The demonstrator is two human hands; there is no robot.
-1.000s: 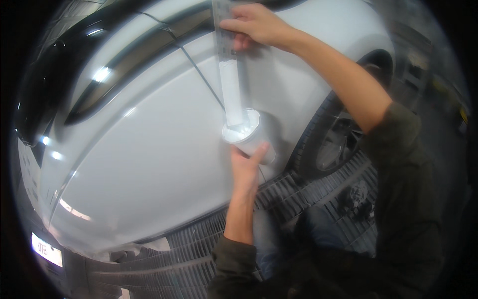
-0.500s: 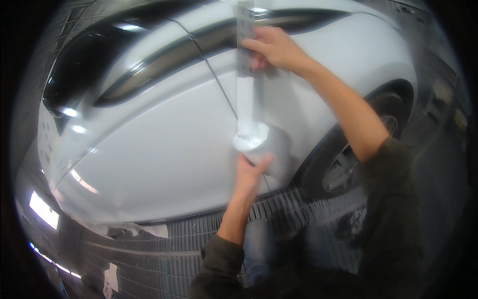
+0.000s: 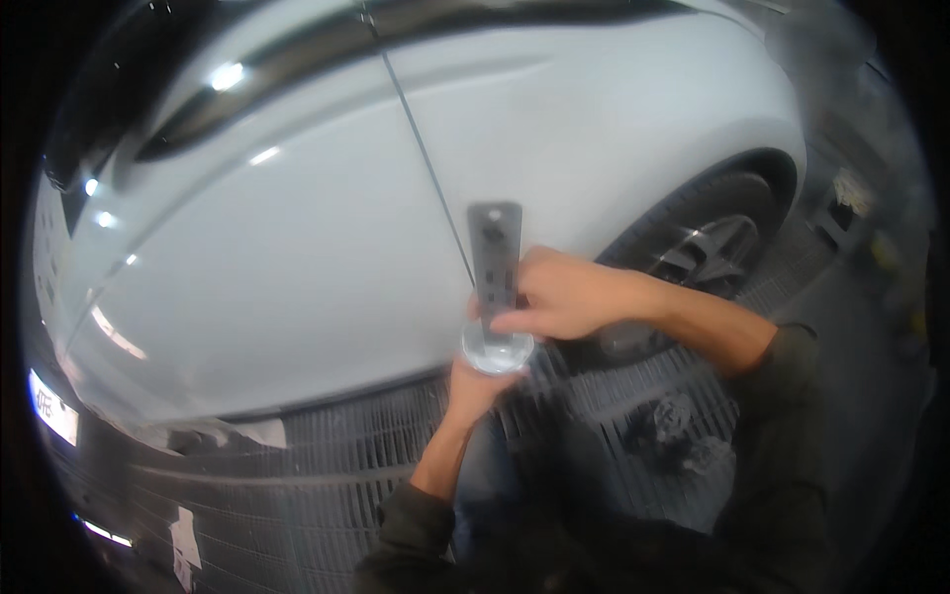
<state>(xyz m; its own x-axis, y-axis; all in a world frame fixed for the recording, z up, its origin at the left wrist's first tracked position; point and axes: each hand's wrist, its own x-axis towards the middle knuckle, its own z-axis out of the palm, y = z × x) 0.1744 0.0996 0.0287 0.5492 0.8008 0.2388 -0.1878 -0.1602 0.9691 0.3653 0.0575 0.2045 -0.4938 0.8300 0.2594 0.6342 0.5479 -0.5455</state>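
My left hand (image 3: 473,391) is wrapped round a small cup (image 3: 498,352) with white liquid, probably paint, inside. In my right hand (image 3: 566,295) is a flat grey mixing stick (image 3: 495,243) with a hole near its top and dark marks along it. The stick stands nearly upright, its lower end down in the cup. My thumb lies across the stick just above the rim, and the rest of that hand's fingers are partly hidden behind it. Just beyond both hands is the white side of a car (image 3: 287,267), with a panel seam running down toward the cup.
A car wheel (image 3: 717,243) sits to the right of my hands. The floor is a dark metal grating (image 3: 336,485). Crumpled, shiny material (image 3: 673,416) lies on it at the right, and white paper (image 3: 185,540) at the lower left.
My right hand and the stick have come down, so the stick's white-coated lower part no longer shows. The cup and left hand sit lower and nearer me. The view has shifted.
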